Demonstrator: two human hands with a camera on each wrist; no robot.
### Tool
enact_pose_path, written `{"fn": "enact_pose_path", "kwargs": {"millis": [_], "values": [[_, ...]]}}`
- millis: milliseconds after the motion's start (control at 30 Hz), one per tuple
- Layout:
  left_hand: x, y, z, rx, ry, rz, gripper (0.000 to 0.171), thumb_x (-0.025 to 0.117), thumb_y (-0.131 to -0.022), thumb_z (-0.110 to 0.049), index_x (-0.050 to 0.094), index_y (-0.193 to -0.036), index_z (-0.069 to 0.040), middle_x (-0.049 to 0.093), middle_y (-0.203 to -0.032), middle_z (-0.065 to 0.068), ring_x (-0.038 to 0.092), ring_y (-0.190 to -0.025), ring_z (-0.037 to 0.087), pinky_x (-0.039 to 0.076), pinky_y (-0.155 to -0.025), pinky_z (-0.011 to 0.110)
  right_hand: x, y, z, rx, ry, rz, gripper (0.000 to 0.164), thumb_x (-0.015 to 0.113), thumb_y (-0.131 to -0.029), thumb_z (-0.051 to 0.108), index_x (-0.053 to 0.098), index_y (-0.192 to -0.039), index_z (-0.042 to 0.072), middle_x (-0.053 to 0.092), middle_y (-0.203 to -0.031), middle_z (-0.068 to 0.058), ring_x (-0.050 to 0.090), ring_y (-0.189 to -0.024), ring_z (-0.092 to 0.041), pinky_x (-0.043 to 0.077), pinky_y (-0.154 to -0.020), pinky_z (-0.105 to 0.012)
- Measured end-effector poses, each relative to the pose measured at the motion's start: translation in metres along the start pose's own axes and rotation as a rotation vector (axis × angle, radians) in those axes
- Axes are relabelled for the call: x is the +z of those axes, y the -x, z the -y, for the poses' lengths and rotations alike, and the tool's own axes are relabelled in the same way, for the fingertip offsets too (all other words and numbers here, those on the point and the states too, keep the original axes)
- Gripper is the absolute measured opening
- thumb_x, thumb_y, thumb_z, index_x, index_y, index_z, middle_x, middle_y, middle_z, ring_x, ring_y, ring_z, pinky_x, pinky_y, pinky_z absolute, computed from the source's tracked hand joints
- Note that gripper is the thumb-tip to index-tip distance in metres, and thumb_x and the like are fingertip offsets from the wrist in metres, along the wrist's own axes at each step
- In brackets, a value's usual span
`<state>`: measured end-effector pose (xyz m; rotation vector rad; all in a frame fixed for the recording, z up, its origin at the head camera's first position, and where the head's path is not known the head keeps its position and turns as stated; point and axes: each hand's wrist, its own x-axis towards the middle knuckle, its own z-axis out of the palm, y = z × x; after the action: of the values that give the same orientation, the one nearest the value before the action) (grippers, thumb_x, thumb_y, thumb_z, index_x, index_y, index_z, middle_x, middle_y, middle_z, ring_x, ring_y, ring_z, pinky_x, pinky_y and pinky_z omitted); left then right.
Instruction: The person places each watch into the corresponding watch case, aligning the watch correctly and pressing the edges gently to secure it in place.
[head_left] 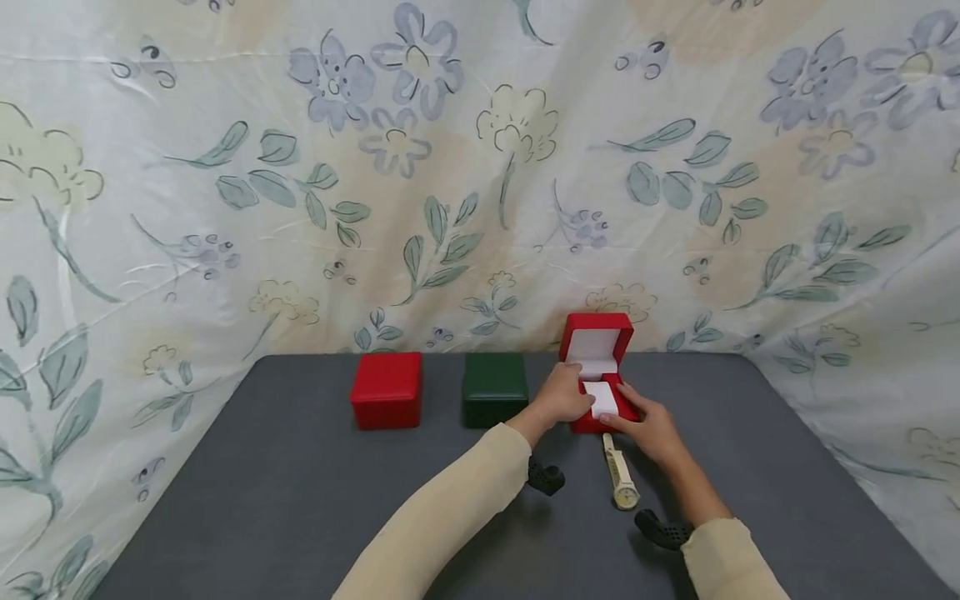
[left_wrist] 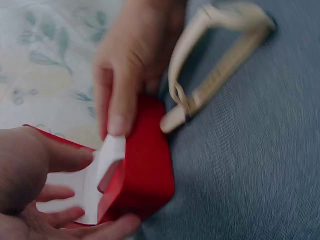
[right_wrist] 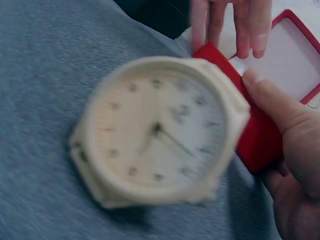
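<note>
An open red watch box (head_left: 597, 423), its lid raised at the back, has a white lining and a white insert (head_left: 603, 400). My left hand (head_left: 564, 396) is over the box's left side, its fairly straight fingers reaching into the opening. With my right hand (head_left: 651, 427) I grip the box's front right side, thumb on the rim by the white insert; its other fingers are partly hidden in the right wrist view. A cream wristwatch (head_left: 621, 475) with its strap closed lies in front of the box, dial towards me, touched by neither hand.
To the left stand a closed dark green box (head_left: 495, 390) and a closed red box (head_left: 387, 390). They share the dark grey table (head_left: 300, 500) with the open box. A floral cloth (head_left: 480, 208) hangs directly behind the table's back edge.
</note>
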<state>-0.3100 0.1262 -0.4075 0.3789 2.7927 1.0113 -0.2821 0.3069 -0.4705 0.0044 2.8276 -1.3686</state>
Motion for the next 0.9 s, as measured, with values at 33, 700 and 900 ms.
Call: {"fn": "enact_pose_path", "kwargs": {"millis": [33, 700, 900], "values": [[0.001, 0.000, 0.000, 0.033, -0.071, 0.008, 0.059, 0.068, -0.088, -0.028, 0.048, -0.141, -0.012, 0.050, -0.141, 0.004, 0.053, -0.119, 0.019, 0.049, -0.102, 0.038, -0.001, 0.000, -0.001, -0.003, 0.000, 0.009, 0.090, 0.068, -0.084, 0.052, 0.023, -0.154, 0.017, 0.023, -0.158, -0.020, 0.029, -0.140, -0.046, 0.042, -0.105, -0.057], [0.011, -0.010, -0.006, 0.069, -0.374, 0.141, 0.066, 0.074, -0.082, -0.039, 0.048, -0.142, -0.030, 0.055, -0.138, -0.006, 0.053, -0.117, 0.019, 0.046, -0.102, 0.039, -0.002, 0.008, -0.012, -0.002, -0.071, 0.045, 0.082, 0.065, -0.088, 0.048, 0.024, -0.154, 0.022, 0.021, -0.159, -0.021, 0.025, -0.142, -0.045, 0.039, -0.108, -0.055], [0.014, -0.007, -0.008, 0.095, -0.396, 0.115, 0.063, 0.075, -0.082, -0.036, 0.051, -0.140, -0.028, 0.056, -0.134, -0.005, 0.052, -0.116, 0.016, 0.043, -0.106, 0.037, -0.001, 0.009, -0.011, 0.014, -0.066, 0.034, 0.084, 0.065, -0.086, 0.051, 0.023, -0.154, 0.023, 0.022, -0.158, -0.022, 0.026, -0.142, -0.045, 0.039, -0.108, -0.055]]}}
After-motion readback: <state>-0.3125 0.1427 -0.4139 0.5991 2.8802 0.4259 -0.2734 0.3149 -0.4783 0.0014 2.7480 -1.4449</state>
